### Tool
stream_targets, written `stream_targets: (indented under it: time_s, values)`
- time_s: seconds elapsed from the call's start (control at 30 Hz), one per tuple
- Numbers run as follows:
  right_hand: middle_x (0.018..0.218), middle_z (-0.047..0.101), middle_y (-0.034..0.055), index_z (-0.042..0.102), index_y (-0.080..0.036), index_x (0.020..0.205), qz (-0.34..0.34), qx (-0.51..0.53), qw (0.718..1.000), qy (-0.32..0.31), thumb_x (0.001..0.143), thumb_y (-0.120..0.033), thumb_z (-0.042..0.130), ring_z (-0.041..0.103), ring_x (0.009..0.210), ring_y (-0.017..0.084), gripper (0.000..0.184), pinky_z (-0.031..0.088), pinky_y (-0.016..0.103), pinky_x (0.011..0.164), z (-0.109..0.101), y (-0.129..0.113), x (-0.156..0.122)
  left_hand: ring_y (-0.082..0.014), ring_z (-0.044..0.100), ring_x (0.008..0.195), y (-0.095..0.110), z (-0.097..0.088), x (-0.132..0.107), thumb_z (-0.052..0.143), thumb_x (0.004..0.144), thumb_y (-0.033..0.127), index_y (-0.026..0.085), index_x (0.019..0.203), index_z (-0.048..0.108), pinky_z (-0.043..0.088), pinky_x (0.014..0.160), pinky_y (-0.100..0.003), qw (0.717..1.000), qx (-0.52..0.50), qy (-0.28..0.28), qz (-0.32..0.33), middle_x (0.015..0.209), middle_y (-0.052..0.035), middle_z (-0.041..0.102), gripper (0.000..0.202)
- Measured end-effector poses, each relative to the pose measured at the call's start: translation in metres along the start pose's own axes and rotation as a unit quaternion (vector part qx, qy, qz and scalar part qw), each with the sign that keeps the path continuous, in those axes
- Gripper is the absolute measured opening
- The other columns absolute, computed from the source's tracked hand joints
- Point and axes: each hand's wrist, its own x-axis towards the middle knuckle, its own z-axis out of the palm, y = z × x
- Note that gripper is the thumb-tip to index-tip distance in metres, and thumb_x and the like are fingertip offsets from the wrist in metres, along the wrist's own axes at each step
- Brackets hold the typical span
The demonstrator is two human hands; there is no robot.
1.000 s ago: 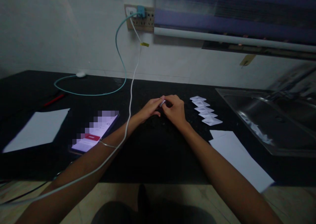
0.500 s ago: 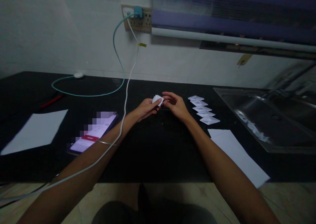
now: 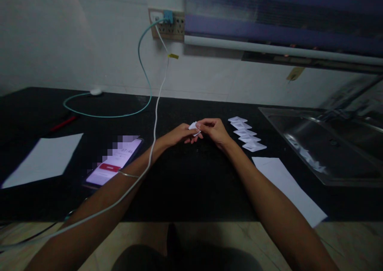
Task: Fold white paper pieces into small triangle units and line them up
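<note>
Above the middle of the black counter, my left hand [image 3: 182, 133] grips a small folded piece of white paper [image 3: 194, 128], its thumb lying on top. From the right side, my right hand [image 3: 214, 130] pinches the edge of the same paper between thumb and fingers. Parts of the paper are covered by the fingers. To the right of my right hand lies a slanting row of several folded white paper pieces [image 3: 247, 137], each overlapping its neighbour.
White paper sheets [image 3: 287, 187] lie at the right and another sheet [image 3: 44, 159] at the far left. A lit phone [image 3: 115, 163] sits beside my left forearm. A white cable [image 3: 155, 119] crosses that forearm. A steel sink [image 3: 329, 143] is set in the counter on the right.
My right hand has closed onto the folded paper, where before its fingers were more spread at the edge. Both hands and the paper sit slightly lower in the picture.
</note>
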Motion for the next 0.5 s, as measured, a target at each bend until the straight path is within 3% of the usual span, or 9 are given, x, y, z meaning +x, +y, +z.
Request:
stream_targets:
  time_s: [0.1,0.2,0.33,0.4,0.5]
  values:
    - [0.067,0.070,0.0023,0.076,-0.018,0.074,-0.018,-0.010,0.999,0.035,0.068,-0.047,0.082,0.058,0.059,0.013,0.030,0.046,0.028,0.062,-0.001,0.000,0.001,-0.0097,0.052,0.050,0.001,0.004,0.000,0.046,0.094,0.058,0.012,0.085,0.072,0.036,0.047,-0.021,1.000,0.021,0.009,-0.004,0.063,-0.0042,0.062,0.053]
    - [0.072,0.072,0.0032,0.077,-0.018,0.073,-0.020,-0.023,0.998,0.059,0.065,-0.048,0.083,0.060,0.065,0.015,0.031,0.046,0.029,0.064,-0.002,0.001,0.002,-0.0098,0.048,0.046,0.000,0.009,-0.002,0.028,0.099,0.063,0.014,0.069,0.064,0.035,0.047,-0.022,0.989,0.125,0.077,0.011,0.053,-0.0017,0.054,0.067]
    - [0.074,0.071,0.0037,0.077,-0.018,0.075,0.006,-0.012,0.998,0.056,0.064,-0.046,0.084,0.058,0.064,0.014,0.031,0.044,0.027,0.061,0.001,0.004,0.003,-0.0102,0.044,0.044,-0.004,0.011,-0.004,0.028,0.099,0.062,0.017,0.060,0.055,0.031,0.046,-0.023,0.970,0.205,0.125,0.025,0.048,0.0007,0.047,0.065]
    - [0.073,0.070,0.0032,0.077,-0.018,0.077,0.032,0.004,0.999,0.039,0.066,-0.047,0.082,0.055,0.060,0.012,0.032,0.042,0.026,0.057,0.001,0.007,0.004,-0.0102,0.043,0.045,-0.003,0.010,-0.004,0.030,0.098,0.062,0.017,0.058,0.053,0.029,0.046,-0.023,0.969,0.203,0.139,0.018,0.049,0.0006,0.047,0.065]
    - [0.073,0.070,0.0019,0.076,-0.019,0.078,0.041,0.007,0.999,0.017,0.068,-0.047,0.081,0.054,0.060,0.011,0.031,0.042,0.025,0.057,0.000,0.007,0.004,-0.0090,0.041,0.046,0.002,0.009,-0.005,0.038,0.096,0.061,0.017,0.063,0.055,0.029,0.045,-0.022,0.982,0.123,0.145,0.007,0.053,0.0016,0.047,0.058]
